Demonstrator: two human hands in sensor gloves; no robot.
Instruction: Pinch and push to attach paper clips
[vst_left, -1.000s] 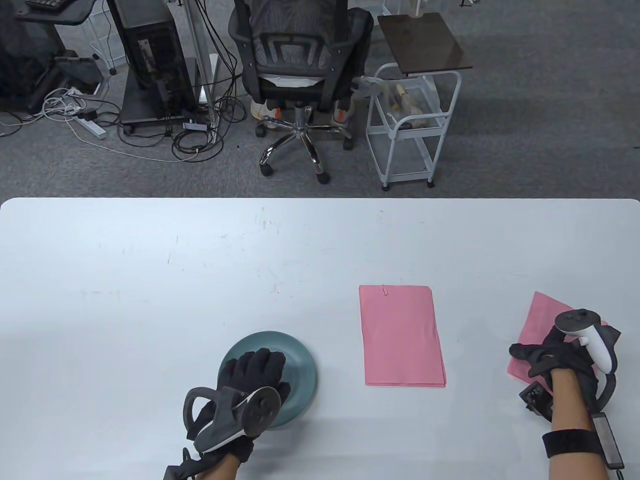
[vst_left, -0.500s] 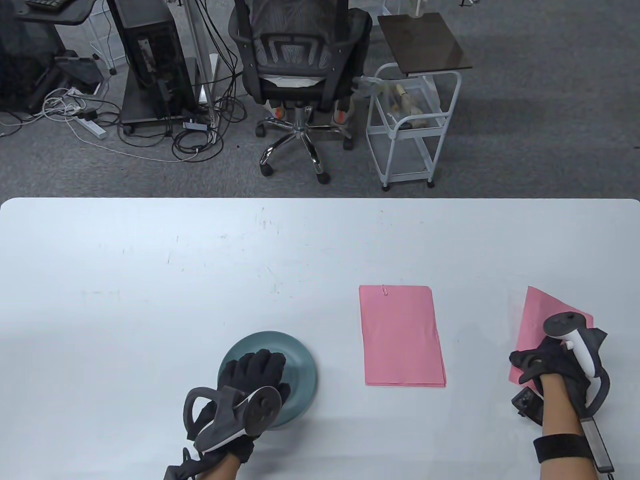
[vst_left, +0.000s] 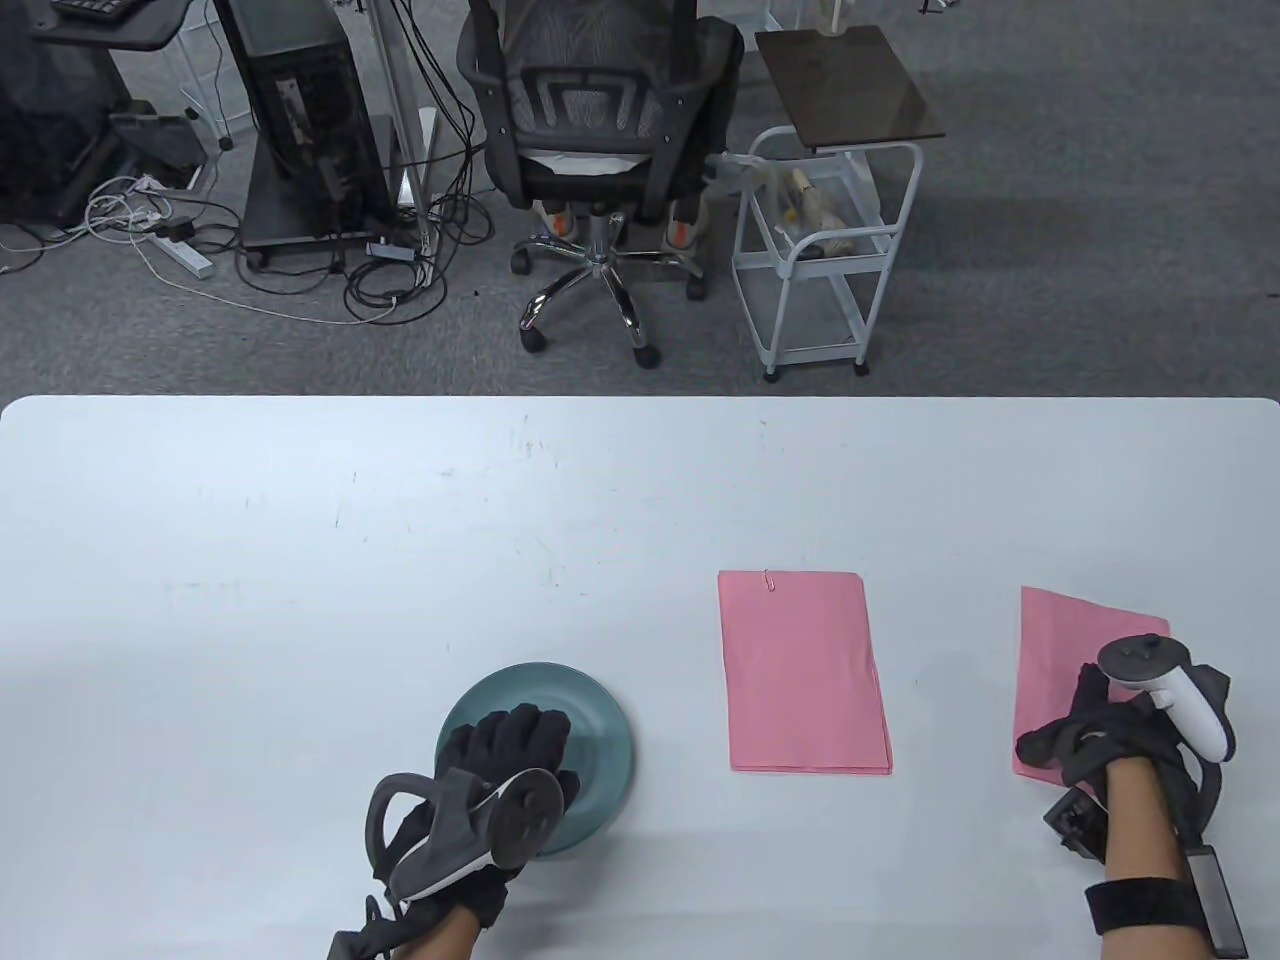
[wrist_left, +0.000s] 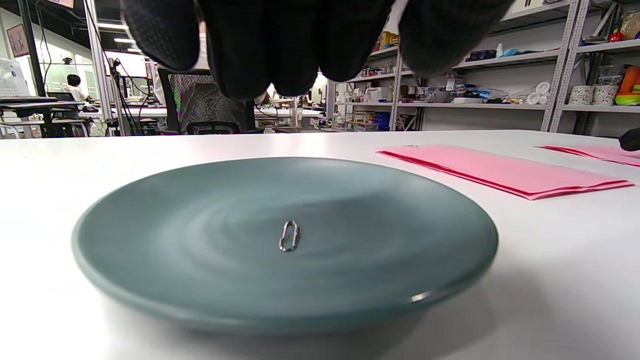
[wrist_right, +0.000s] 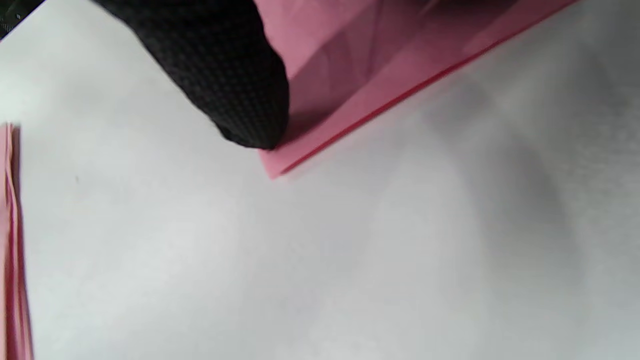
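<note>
A teal plate (vst_left: 605, 745) sits near the table's front, left of centre. One paper clip (wrist_left: 289, 235) lies in its middle in the left wrist view. My left hand (vst_left: 515, 735) hovers over the plate, fingers (wrist_left: 280, 50) hanging above it, holding nothing. A pink paper stack (vst_left: 803, 670) lies in the middle with a clip (vst_left: 770, 579) on its top edge. A second pink stack (vst_left: 1065, 640) lies at the right. My right hand (vst_left: 1080, 725) rests on its near part, with a fingertip (wrist_right: 235, 90) pressing by its corner (wrist_right: 280, 162).
The white table (vst_left: 400, 520) reaches to the far edge. Beyond it stand an office chair (vst_left: 600, 130), a white cart (vst_left: 815, 250) and a computer tower with cables (vst_left: 300, 120) on the floor.
My right hand has turned the right pink stack counter-clockwise and slid it a little left, so it lies nearly square to the table. My left hand has stayed over the plate.
</note>
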